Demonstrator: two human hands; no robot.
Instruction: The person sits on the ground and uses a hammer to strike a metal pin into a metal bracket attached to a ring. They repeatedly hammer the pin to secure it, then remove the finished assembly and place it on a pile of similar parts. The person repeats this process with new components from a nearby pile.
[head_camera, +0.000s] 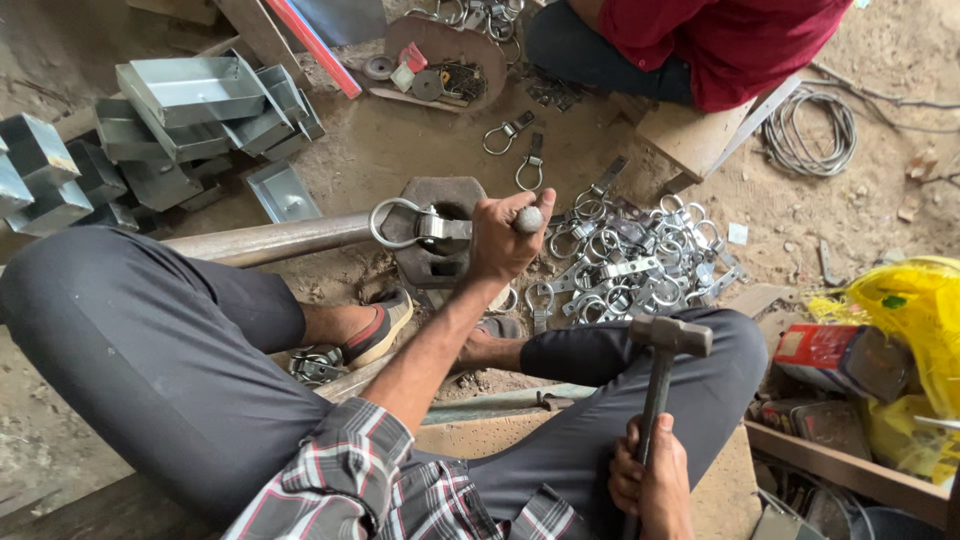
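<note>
My left hand is closed around a short steel punch, held over a metal ring-and-strap clamp. The clamp rests on a heavy dark iron block on the dirt floor. My right hand grips the wooden handle of a hammer, whose steel head is raised above my right knee. A pile of several finished ring clamps lies just right of the block.
A long steel pipe runs left from the block. Folded sheet-metal boxes are stacked at upper left. Another person in a red shirt sits beyond. Coiled wire, yellow bags and a wooden tray stand at right.
</note>
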